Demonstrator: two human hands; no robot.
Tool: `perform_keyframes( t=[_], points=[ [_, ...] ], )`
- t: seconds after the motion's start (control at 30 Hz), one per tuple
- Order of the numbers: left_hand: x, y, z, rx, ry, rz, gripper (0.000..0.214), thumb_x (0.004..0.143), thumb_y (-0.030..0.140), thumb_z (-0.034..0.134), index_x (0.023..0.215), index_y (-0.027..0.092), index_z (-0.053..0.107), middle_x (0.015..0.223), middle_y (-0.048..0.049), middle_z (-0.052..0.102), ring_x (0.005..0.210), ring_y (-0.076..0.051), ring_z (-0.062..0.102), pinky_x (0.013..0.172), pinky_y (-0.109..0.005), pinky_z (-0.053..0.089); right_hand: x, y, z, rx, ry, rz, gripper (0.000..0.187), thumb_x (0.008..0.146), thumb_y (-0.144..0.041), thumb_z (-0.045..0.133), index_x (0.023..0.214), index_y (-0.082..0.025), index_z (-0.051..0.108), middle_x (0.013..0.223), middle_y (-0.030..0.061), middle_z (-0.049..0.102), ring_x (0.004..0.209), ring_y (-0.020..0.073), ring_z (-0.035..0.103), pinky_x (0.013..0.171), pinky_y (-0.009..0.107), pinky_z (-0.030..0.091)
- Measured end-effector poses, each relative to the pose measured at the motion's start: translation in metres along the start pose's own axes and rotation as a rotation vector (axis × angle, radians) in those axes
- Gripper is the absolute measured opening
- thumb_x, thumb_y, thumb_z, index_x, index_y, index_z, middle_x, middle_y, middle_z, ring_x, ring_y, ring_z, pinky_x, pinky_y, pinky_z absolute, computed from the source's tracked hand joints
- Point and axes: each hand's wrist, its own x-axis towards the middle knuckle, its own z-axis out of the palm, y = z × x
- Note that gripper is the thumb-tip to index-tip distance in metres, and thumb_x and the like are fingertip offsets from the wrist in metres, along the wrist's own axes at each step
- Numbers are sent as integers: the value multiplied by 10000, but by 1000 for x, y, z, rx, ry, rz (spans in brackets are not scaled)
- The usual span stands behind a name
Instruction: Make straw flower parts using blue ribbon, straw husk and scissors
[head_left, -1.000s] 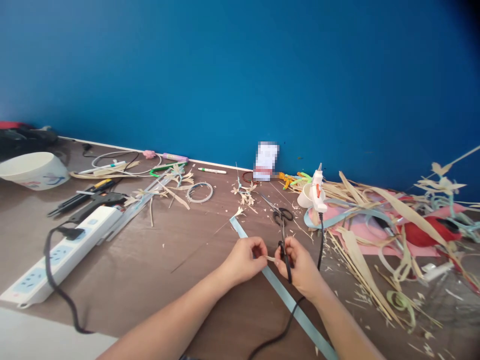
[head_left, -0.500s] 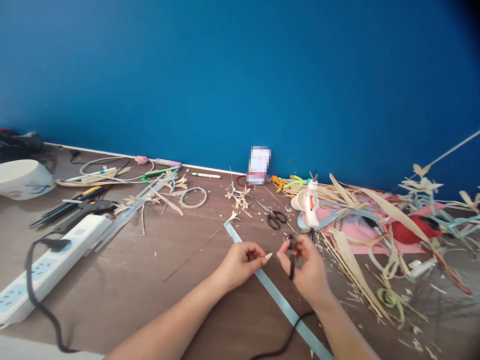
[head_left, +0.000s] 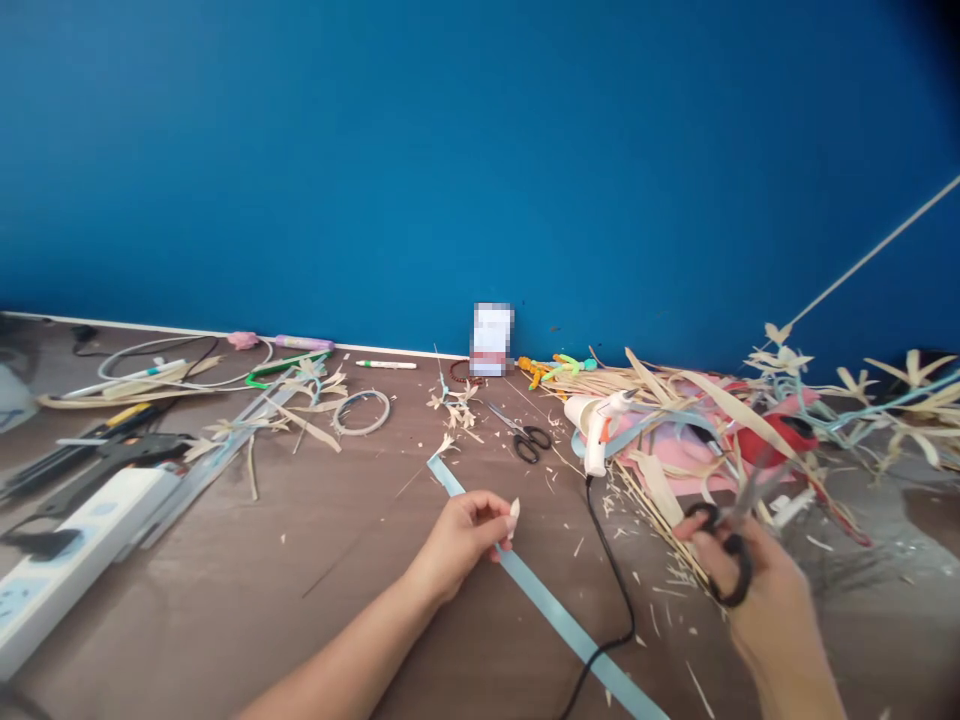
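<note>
My left hand [head_left: 459,545] pinches a small pale petal-shaped piece [head_left: 514,510] upright between thumb and fingertips. Beneath that hand a light blue ribbon [head_left: 559,612] runs slantwise over the brown table. To the right, my right hand [head_left: 776,610] is closed on black-handled scissors [head_left: 739,575], its fingers in the loops. The blades point up and away, blurred, beside the heap of dried strips. A white hot glue gun [head_left: 598,445] with a black cord [head_left: 619,580] lies between and beyond my hands. At the ribbon's far end sits a little pale flower [head_left: 445,444].
Other scissors [head_left: 531,443] lie near the propped phone [head_left: 492,342]. At right are dried strips [head_left: 664,495], pink material [head_left: 675,455] and a red roll [head_left: 765,437]. A power strip [head_left: 105,530], a black glue gun [head_left: 112,470] and a white ring [head_left: 361,412] are at left.
My right hand has moved right with the scissors, away from my left hand. The petal piece in my left hand has turned from sideways to upright. The view has shifted to the right.
</note>
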Motion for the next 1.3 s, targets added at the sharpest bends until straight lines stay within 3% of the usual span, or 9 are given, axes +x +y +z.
perform_keyframes(
  t=[0.1,0.23,0.47,0.57,0.7,0.83,1.03,1.2,1.3],
  points=[
    [1,1,-1,-169,-11,-57,208,615,297,651,669,143,522,537,24,531,494,-100,534,441,-181,370,-4,-4,15,-18,-191,16,210,629,-348,646,718,-190,539,641,29,604,605,168,561,548,261,439],
    [2,1,-4,-180,0,-52,229,605,298,661,659,140,505,542,24,534,487,-94,539,433,-172,367,10,5,32,-100,92,-20,283,649,-393,617,796,-186,493,756,58,624,604,163,564,538,262,437],
    [-2,3,5,6,-9,-8,235,650,354,607,663,154,485,600,13,535,530,-96,509,457,-177,362,22,19,39,-856,-34,-102,284,694,-478,533,808,-222,495,639,28,625,612,207,587,556,281,375],
    [4,21,20,276,-55,181,196,709,351,540,667,161,514,597,0,538,568,-112,500,497,-193,369,40,18,45,-985,-28,-32,299,700,-481,526,829,-212,505,648,51,636,652,237,607,583,302,371],
    [41,57,40,744,-55,545,112,737,250,490,701,185,574,728,-33,589,672,-150,535,611,-241,391,57,22,51,-993,-4,45,373,667,-508,543,861,-191,517,675,100,648,675,280,615,576,329,376],
    [97,73,58,1075,-131,691,116,699,151,497,679,178,608,920,-87,601,883,-220,531,792,-322,382,58,29,53,-946,24,140,318,687,-484,518,837,-204,523,689,93,655,650,273,620,541,321,377],
    [145,65,85,1089,-372,723,125,531,47,625,502,165,593,1224,-78,485,1173,-250,343,994,-313,210,53,30,51,-845,62,130,210,707,-401,499,819,-223,493,711,41,653,665,228,618,540,282,379],
    [152,61,85,1041,-361,676,135,534,37,610,524,171,620,1138,-79,556,1123,-234,415,918,-282,320,53,21,49,-793,117,46,224,688,-376,498,824,-200,475,720,75,631,633,256,597,526,307,384],
    [146,54,75,981,-332,694,97,565,83,622,585,175,647,1122,-81,563,1132,-224,413,907,-266,332,55,14,50,-742,134,-79,261,678,-299,501,908,-185,453,855,107,611,761,269,582,606,326,404]
  ],
)
